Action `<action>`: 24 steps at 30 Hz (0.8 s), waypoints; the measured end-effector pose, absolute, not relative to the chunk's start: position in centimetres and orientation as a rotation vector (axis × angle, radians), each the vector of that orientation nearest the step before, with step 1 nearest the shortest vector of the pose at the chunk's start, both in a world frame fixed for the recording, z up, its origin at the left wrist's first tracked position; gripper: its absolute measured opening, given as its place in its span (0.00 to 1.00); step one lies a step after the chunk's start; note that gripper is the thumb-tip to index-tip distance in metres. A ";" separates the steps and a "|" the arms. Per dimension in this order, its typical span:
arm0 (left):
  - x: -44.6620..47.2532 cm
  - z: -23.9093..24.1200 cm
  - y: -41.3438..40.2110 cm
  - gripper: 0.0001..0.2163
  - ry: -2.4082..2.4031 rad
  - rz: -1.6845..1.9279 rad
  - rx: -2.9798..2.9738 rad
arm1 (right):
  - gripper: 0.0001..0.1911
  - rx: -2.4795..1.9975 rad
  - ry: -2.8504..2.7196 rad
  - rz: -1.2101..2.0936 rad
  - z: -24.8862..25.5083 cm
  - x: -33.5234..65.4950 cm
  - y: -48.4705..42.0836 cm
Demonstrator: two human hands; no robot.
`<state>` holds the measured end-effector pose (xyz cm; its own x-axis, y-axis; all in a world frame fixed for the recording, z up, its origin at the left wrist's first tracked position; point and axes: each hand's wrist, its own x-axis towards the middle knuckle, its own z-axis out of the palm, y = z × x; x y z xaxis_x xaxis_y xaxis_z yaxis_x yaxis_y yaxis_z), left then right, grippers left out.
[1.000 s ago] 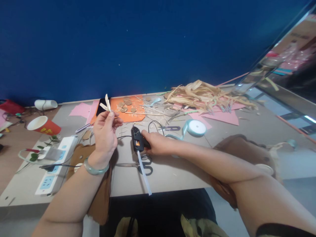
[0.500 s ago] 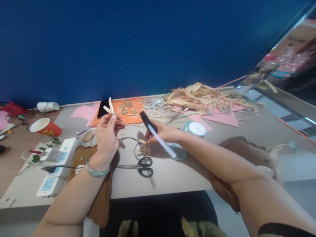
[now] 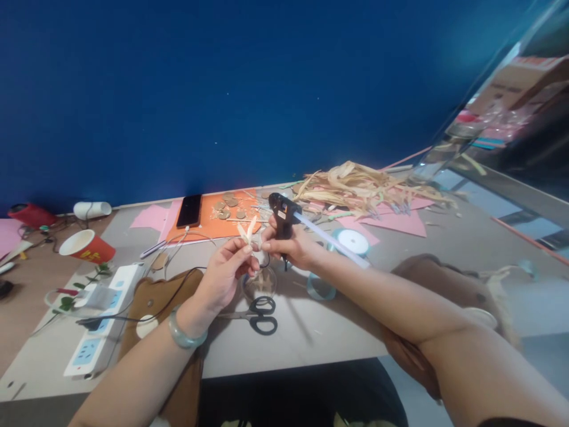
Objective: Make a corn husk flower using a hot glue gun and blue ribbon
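My left hand [image 3: 231,267] pinches a pale folded strip [image 3: 249,230], seemingly corn husk, whose two ends stick up like a V. Close against it on the right, my right hand [image 3: 296,246] is wrapped round a black hot glue gun [image 3: 281,216]. A long translucent glue stick [image 3: 331,240] juts from the gun's back toward my forearm. The fingertips of both hands nearly meet, and I cannot tell whether they touch. Below them lie a round clear dish [image 3: 260,286] with tan pieces in it and black-handled scissors [image 3: 262,314].
A heap of dried husk strips [image 3: 355,184] lies at the back right on pink paper [image 3: 402,222]. Light-blue ribbon spools [image 3: 353,242] sit by my right forearm. A phone [image 3: 189,211], a power strip [image 3: 100,320], cables and a red paper cup [image 3: 91,246] are on the left.
My left hand has moved right with the pale strip, up to my right hand. The glue gun has been raised and turned more upright. The view has shifted slightly.
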<state>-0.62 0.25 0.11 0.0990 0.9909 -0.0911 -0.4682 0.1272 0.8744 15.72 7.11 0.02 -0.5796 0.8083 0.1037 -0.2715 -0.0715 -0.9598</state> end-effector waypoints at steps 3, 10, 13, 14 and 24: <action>-0.7 0.2 0.2 0.08 0.847 1.211 0.834 | 0.17 -0.612 -1.447 1.743 0.1 15.7 6.9; -0.7 0.0 0.3 0.08 0.859 1.179 0.859 | 0.20 -0.619 -1.437 1.738 1.3 15.7 6.4; -0.8 -0.2 0.4 0.08 0.872 1.193 0.845 | 0.22 -0.702 -1.443 1.697 1.9 15.6 5.9; -0.8 -0.2 0.4 0.08 0.879 1.201 0.842 | 0.21 -0.718 -1.445 1.681 2.0 15.5 5.7; -0.9 -0.1 0.3 0.10 0.991 1.200 0.918 | 0.20 -0.678 -1.374 1.619 0.5 14.8 5.8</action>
<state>-0.88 0.34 -0.14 0.0846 0.9896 -0.1166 -0.3020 0.1370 0.9434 14.81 5.78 0.55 -0.4627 0.8767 0.1313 -0.2724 0.0004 -0.9622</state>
